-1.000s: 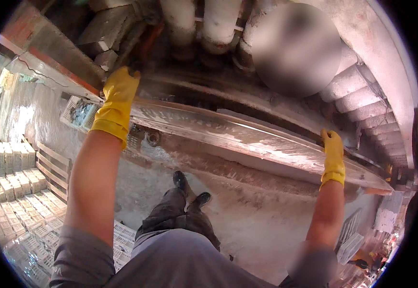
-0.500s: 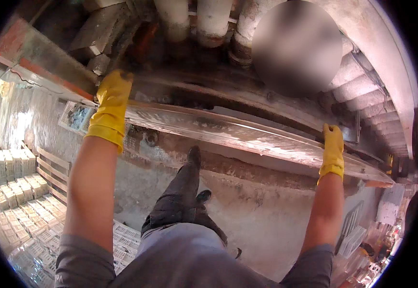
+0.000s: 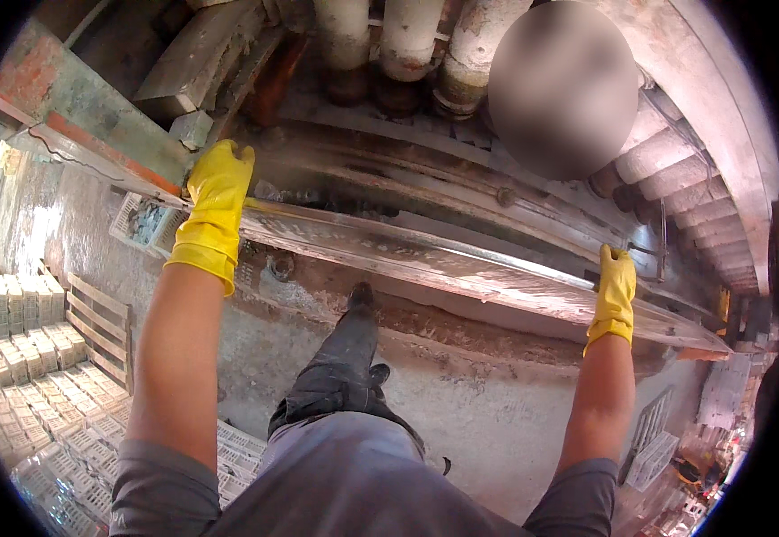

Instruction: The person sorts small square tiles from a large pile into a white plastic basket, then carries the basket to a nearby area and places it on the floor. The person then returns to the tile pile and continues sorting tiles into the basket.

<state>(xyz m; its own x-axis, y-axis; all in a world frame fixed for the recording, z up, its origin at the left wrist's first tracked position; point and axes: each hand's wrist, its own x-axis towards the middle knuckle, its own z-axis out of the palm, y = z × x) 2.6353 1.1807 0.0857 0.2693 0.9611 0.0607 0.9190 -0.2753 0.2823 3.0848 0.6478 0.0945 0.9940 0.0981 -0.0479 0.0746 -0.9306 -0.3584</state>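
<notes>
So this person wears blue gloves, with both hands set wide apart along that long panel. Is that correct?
Not quite: the gloves are yellow, not blue, as the head view shows. The left hand and right hand are indeed set wide apart along the long panel.

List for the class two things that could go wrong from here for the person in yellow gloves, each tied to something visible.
1. The long panel looks shiny and possibly wet, so the left hand or right hand at its upper edge might slip.
2. The forward boot is beside a rough, uneven-looking strip below the panel, so the person might stumble while leaning on it.
</notes>
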